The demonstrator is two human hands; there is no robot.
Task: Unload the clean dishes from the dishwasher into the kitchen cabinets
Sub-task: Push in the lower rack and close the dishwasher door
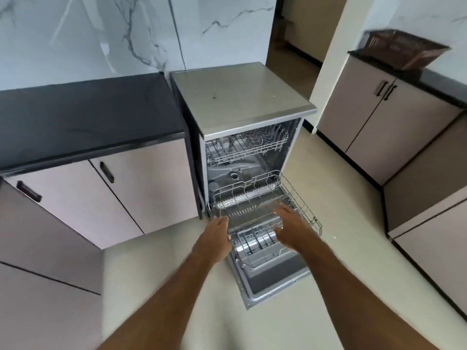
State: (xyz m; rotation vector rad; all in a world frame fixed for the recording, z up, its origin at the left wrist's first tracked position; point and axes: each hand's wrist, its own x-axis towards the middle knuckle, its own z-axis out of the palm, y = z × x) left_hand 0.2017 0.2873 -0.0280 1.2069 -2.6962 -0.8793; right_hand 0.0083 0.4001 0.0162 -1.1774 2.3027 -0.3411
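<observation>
- The cabinets [141, 195] under the black bench [83, 117] on the left are standing with doors closed; a second closed pair [374, 117] is sitting far right, with a brown basket [404, 49] on top.
- The dishwasher [240, 97] is standing open in the middle, its door [275, 276] lying flat on the near side.
- The upper rack [247, 145] is sitting inside and looking empty.
- The lower rack [298, 203] is sticking out over the door, its far part looking bare.
- A cluster of shiny dishes [257, 241] is lying at the rack's near end, between the hands; this looks like the last load, so the task is seeming nearly done, though nothing is going into a cabinet yet.
- The left hand [217, 236] is reaching at the rack's left edge, fingers straight and released, holding nothing.
- The right hand [290, 226] is reaching over the dishes, fingers loose and released, not yet gripping.
</observation>
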